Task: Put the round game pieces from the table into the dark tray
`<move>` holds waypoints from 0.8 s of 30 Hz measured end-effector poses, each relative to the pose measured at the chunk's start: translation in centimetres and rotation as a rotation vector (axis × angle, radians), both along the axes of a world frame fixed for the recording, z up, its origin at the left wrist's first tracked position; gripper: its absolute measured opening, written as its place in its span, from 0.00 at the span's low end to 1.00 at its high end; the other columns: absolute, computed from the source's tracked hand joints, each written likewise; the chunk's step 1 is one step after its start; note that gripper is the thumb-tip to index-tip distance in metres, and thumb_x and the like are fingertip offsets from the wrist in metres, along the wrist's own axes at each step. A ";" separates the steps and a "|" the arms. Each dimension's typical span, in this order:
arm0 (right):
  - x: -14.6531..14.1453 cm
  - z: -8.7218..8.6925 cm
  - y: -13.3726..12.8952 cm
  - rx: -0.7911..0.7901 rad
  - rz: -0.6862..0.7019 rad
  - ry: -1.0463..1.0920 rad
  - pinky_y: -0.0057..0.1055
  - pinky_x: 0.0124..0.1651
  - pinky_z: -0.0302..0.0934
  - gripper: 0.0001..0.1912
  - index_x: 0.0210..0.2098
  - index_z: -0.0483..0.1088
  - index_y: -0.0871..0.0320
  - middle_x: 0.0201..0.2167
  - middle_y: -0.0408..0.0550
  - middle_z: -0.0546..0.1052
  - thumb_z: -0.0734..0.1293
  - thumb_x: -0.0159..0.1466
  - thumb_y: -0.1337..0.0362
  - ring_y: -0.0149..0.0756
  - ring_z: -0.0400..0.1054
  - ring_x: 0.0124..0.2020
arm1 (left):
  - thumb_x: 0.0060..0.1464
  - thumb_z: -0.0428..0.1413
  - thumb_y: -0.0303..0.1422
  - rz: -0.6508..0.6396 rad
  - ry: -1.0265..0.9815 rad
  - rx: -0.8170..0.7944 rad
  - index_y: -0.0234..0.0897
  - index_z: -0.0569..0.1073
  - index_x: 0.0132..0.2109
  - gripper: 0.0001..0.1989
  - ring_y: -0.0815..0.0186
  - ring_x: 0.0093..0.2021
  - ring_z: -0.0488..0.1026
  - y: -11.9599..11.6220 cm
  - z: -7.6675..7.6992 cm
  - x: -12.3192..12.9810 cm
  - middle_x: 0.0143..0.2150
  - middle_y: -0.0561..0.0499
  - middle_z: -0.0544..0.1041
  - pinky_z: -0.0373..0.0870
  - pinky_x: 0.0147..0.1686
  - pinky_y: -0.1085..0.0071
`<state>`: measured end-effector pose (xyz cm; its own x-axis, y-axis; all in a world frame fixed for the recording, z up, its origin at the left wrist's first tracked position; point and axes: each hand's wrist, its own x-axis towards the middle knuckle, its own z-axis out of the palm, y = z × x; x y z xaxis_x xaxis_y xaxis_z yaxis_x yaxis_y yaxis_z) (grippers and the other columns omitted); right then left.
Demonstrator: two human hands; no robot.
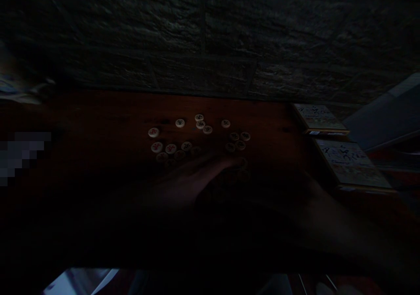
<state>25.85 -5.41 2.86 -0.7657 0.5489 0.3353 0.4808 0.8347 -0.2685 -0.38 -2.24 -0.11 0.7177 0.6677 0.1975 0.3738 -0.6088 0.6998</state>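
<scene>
Left hand (193, 178) extends near round, pale, character-marked discs (187, 146), presumably spread within reach; darkness hides whether it or the right hand (314, 201) pinches any.

Table (114, 111) showing dark reddish brown. On table, red-lettered discs (156, 147) and black-lettered discs (180, 123) both displaying cream faces. Behind table, stone wall (177, 24) showing dark grey, rough ridges and darker joints forming its pattern. At table's right end, boxes (354, 164) bearing black brushstrokes on pale tops, yellowish edges.
</scene>
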 end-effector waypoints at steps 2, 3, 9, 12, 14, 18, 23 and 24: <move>0.0 0.0 0.0 0.021 -0.022 0.054 0.31 0.35 0.73 0.14 0.42 0.81 0.57 0.38 0.48 0.88 0.62 0.76 0.68 0.36 0.83 0.34 | 0.56 0.67 0.38 -0.025 0.007 0.030 0.49 0.63 0.74 0.41 0.44 0.70 0.69 0.2 0.6 -0.3 0.74 0.45 0.69 0.66 0.69 0.51; 0.0 0.0 0.1 0.034 -0.031 0.076 0.31 0.34 0.73 0.14 0.42 0.81 0.57 0.38 0.48 0.88 0.62 0.76 0.68 0.36 0.83 0.33 | 0.58 0.65 0.36 -0.035 -0.005 0.048 0.47 0.64 0.74 0.39 0.46 0.70 0.70 0.3 0.9 -0.5 0.73 0.45 0.70 0.67 0.68 0.53; 0.4 -0.4 0.9 0.068 -0.069 0.120 0.29 0.27 0.68 0.14 0.42 0.80 0.58 0.32 0.46 0.87 0.62 0.75 0.68 0.33 0.80 0.25 | 0.61 0.54 0.23 0.075 -0.161 0.092 0.37 0.74 0.60 0.22 0.64 0.44 0.81 1.3 1.5 -1.1 0.47 0.49 0.83 0.76 0.43 0.70; 0.5 -0.6 1.6 0.083 -0.081 0.139 0.27 0.24 0.65 0.14 0.39 0.81 0.58 0.27 0.45 0.85 0.62 0.74 0.67 0.31 0.77 0.20 | 0.55 0.54 0.19 0.204 -0.163 0.169 0.36 0.78 0.54 0.20 0.68 0.36 0.79 2.4 1.4 -1.5 0.38 0.53 0.81 0.72 0.36 0.73; 0.5 -0.6 2.1 0.075 -0.094 0.161 0.25 0.23 0.64 0.14 0.37 0.81 0.58 0.26 0.44 0.85 0.63 0.73 0.67 0.29 0.76 0.19 | 0.55 0.55 0.20 0.279 -0.153 0.233 0.35 0.80 0.49 0.17 0.69 0.34 0.78 3.5 1.6 -2.0 0.36 0.54 0.80 0.71 0.35 0.73; 0.5 -0.5 2.7 0.069 -0.115 0.234 0.22 0.26 0.67 0.12 0.36 0.81 0.58 0.26 0.43 0.85 0.65 0.71 0.68 0.29 0.79 0.22 | 0.57 0.57 0.26 0.491 -0.164 0.343 0.36 0.83 0.47 0.13 0.66 0.36 0.78 6.5 2.6 -4.1 0.35 0.53 0.81 0.71 0.37 0.71; 0.8 -0.9 3.4 0.027 -0.170 0.264 0.21 0.26 0.65 0.10 0.34 0.81 0.56 0.26 0.41 0.85 0.68 0.70 0.68 0.28 0.78 0.22 | 0.56 0.58 0.34 0.676 0.116 0.249 0.37 0.83 0.44 0.12 0.58 0.42 0.81 10.3 3.8 -8.2 0.42 0.47 0.85 0.73 0.45 0.64; 0.8 -1.0 3.6 0.015 -0.180 0.271 0.21 0.25 0.65 0.10 0.33 0.81 0.56 0.25 0.40 0.84 0.69 0.69 0.68 0.28 0.78 0.22 | 0.55 0.59 0.36 0.672 0.206 0.191 0.37 0.82 0.43 0.11 0.56 0.43 0.82 10.7 3.9 -9.0 0.42 0.46 0.86 0.74 0.45 0.63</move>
<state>26.67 -1.80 1.87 -0.5381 0.6610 0.5229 0.5338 0.7474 -0.3955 -9.33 8.49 3.84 0.2002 0.9446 0.2600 0.8224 -0.3062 0.4795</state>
